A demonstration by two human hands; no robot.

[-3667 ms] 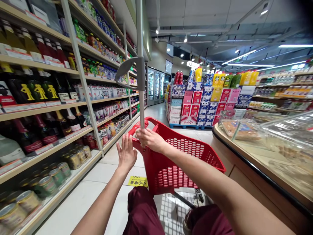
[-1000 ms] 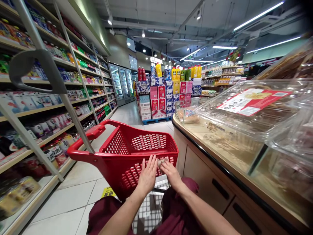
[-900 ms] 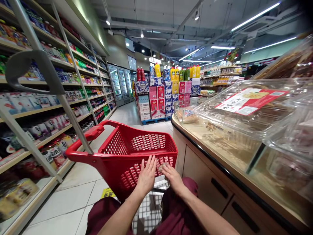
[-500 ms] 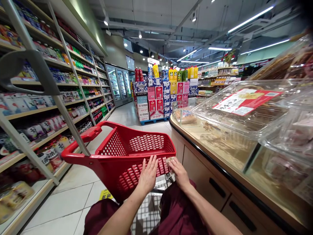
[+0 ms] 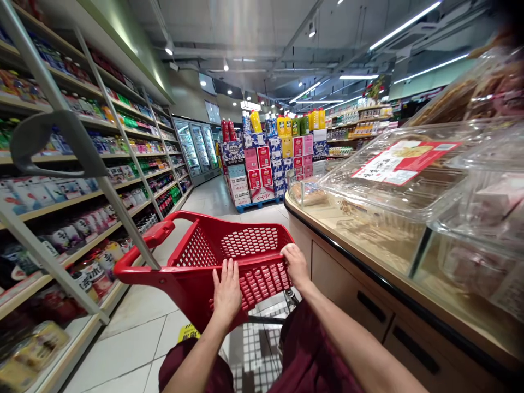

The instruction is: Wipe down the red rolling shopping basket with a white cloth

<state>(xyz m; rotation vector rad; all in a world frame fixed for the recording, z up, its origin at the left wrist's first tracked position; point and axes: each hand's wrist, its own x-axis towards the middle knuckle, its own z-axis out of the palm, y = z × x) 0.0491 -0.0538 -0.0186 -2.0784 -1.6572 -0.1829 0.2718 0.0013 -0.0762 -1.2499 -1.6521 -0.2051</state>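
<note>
A red plastic shopping basket [image 5: 186,281] on a cart frame stands in front of me. My left hand [image 5: 227,292] lies flat against its near side, fingers stretched up to the rim. At the rim's right corner is my right hand [image 5: 298,267], fingers curled over a small pale crumpled cloth [image 5: 289,249] that shows only in part. The cloth touches the rim. Nothing can be seen inside the visible part of the basket. A red push bar [image 5: 158,233] is at the basket's left end.
Right of me stands a wooden counter [image 5: 339,273] with glass panels and clear food boxes [image 5: 409,169]. Shelves of drinks [image 5: 123,164] line the left, behind a grey metal pole with a handle [image 5: 57,143]. Stacked drink cartons [image 5: 262,174] stand ahead on a blue pallet.
My right hand has moved up from the basket's side to its rim corner with the cloth. My left hand has slid left along the side. The view has shifted slightly.
</note>
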